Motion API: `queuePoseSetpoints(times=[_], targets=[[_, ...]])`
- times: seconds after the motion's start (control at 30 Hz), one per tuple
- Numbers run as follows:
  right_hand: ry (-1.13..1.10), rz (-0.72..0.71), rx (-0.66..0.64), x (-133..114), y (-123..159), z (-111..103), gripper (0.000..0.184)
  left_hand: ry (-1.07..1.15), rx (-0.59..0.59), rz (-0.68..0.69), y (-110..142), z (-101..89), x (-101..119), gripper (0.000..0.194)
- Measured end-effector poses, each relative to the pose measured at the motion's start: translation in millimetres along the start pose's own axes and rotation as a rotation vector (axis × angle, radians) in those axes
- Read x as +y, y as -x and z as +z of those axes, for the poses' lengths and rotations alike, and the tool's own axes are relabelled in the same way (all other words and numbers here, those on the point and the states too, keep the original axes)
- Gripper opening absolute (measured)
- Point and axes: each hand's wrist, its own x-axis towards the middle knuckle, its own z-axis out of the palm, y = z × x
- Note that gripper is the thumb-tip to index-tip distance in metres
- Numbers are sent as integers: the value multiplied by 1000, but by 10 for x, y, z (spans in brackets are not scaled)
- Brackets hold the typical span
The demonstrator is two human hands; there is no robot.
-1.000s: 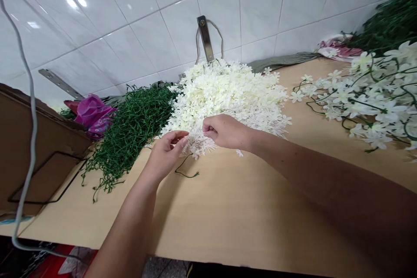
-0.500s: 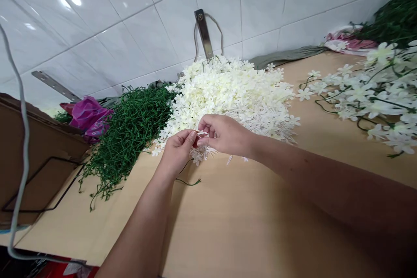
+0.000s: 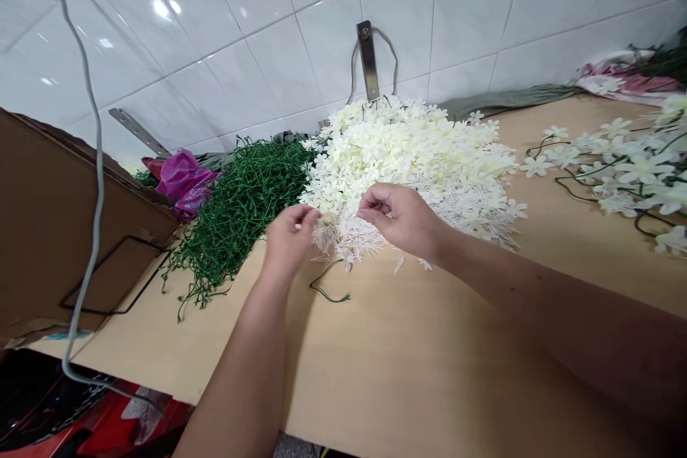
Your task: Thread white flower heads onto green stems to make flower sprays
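Where tabletop (image 3: 397, 358) meets blossoms (image 3: 411, 150), both hands (image 3: 290, 232) (image 3: 405, 218) hover apart.

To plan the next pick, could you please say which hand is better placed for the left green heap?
Probably the left hand: it is beside that green heap; the right hand is farther off, by the white flowers.

Fairly bright light fills the middle of the frame and glares as small white spots off the tiled wall (image 3: 241, 96) at upper left. The central flower pile (image 3: 397, 147) looks nearly washed out. Soft shadows darken the tabletop (image 3: 397, 351) toward lower right; wide-angle distortion stretches the edges.
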Motion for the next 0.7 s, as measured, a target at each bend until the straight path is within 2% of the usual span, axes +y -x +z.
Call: queuePoseSetpoints(times=[0.03, 0.07, 0.13, 0.23, 0.33, 0.53, 0.7], targets=[[4, 10, 16, -6, -3, -8, 8, -119, 64, -37, -47, -78, -123, 19], [8, 17, 29, -13, -3, -13, 7, -212, 76, -86, -88, -151, -248, 20], [13, 21, 38, -28, 0, -14, 8, -304, 10, -188, -140, -257, -467, 26], [29, 10, 16, -44, 17, -1, 8, -335, -66, -213, -151, -286, -632, 29], [52, 12, -10, -45, 36, 14, 8, -329, -55, -199, -131, -237, -639, 23], [54, 26, -37, -38, 50, 38, 6, -272, 62, -208, -133, -255, -624, 14], [61, 12, -50, -43, 62, 51, 6, -315, -21, -219, -140, -267, -659, 17]])
